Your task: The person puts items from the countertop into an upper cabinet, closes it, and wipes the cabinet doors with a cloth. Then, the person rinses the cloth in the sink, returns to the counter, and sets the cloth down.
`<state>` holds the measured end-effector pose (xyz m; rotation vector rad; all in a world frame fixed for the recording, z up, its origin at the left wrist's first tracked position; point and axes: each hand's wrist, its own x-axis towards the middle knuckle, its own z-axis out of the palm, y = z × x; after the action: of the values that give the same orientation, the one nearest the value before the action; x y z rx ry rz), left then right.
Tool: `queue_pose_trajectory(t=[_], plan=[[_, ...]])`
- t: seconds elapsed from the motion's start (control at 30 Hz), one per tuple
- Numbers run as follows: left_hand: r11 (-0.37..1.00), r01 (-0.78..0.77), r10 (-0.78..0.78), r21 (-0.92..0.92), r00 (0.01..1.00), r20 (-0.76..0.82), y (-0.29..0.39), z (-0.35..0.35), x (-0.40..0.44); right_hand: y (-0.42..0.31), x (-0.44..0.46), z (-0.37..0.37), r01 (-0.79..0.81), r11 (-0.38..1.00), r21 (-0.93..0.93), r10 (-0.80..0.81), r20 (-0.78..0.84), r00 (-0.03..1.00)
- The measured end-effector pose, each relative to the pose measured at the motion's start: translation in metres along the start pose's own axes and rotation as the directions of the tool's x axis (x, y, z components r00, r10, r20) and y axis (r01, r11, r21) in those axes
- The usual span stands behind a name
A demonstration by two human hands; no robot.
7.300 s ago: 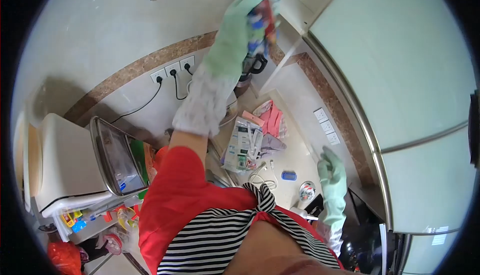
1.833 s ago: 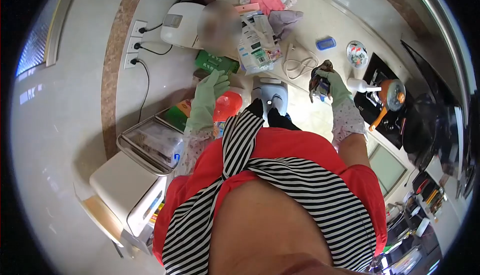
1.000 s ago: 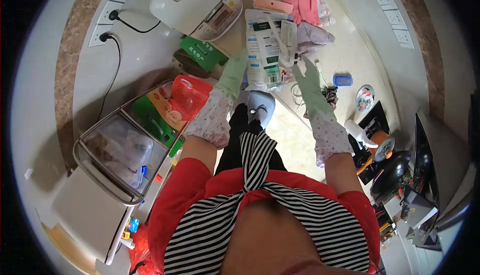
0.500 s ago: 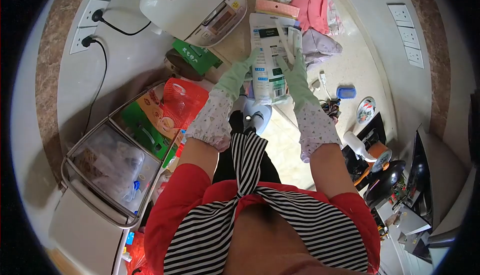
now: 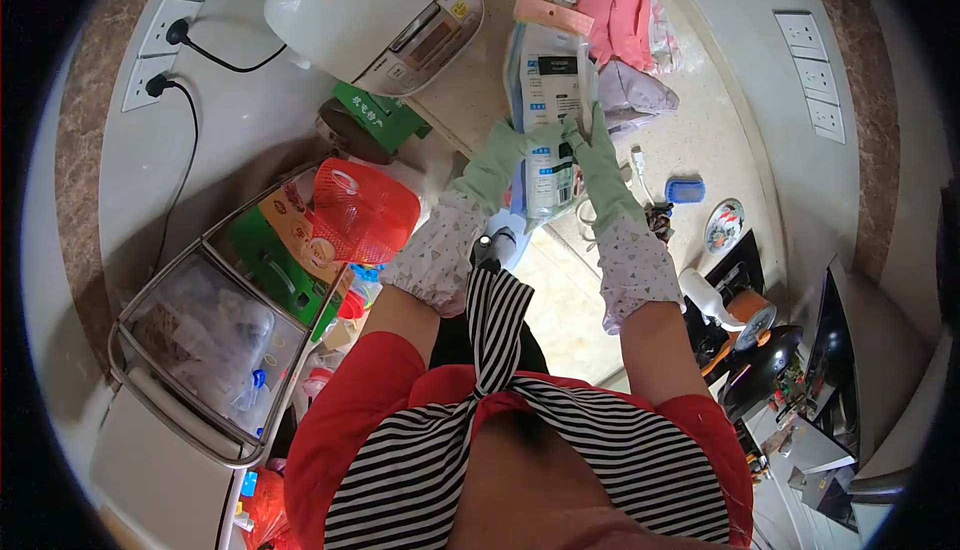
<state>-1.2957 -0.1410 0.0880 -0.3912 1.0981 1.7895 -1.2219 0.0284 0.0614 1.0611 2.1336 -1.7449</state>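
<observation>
Gathered closer since moments earlier, plastic packets point(image 5: 553, 95) at upper center sit gripped in the fingers of left hand point(image 5: 512, 147) and right hand point(image 5: 596, 160), upper-right pink cloth point(image 5: 617, 25) untouched.

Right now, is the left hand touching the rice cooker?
No, the left hand is on the packet, apart from the rice cooker.
</observation>
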Motion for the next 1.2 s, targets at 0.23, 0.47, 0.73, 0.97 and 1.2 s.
queue_pose_trajectory(t=[0.23,0.47,0.73,0.97,1.2], plan=[[0.985,0.03,-0.009,-0.171,0.993,0.12,0.0,0.018,-0.01,0.022,0.009,-0.012,0.09,0.963,-0.254,-0.084,0.035,0.996],[0.955,-0.099,0.144,-0.281,0.979,0.146,-0.043,0.012,-0.02,-0.039,-0.072,-0.006,0.197,0.883,-0.426,-0.228,-0.023,0.973],[0.807,-0.188,0.363,-0.559,0.905,0.22,-0.012,0.044,-0.13,-0.134,-0.156,-0.008,0.274,0.583,-0.765,-0.385,0.037,0.922],[0.797,-0.328,0.405,-0.507,0.913,0.046,0.061,0.076,-0.18,-0.256,-0.189,-0.006,0.474,0.362,-0.803,-0.668,0.131,0.733],[0.625,-0.424,0.658,-0.655,0.738,0.15,0.141,0.112,-0.239,-0.377,-0.232,-0.013,0.684,0.137,-0.716,-0.834,0.289,0.469]])
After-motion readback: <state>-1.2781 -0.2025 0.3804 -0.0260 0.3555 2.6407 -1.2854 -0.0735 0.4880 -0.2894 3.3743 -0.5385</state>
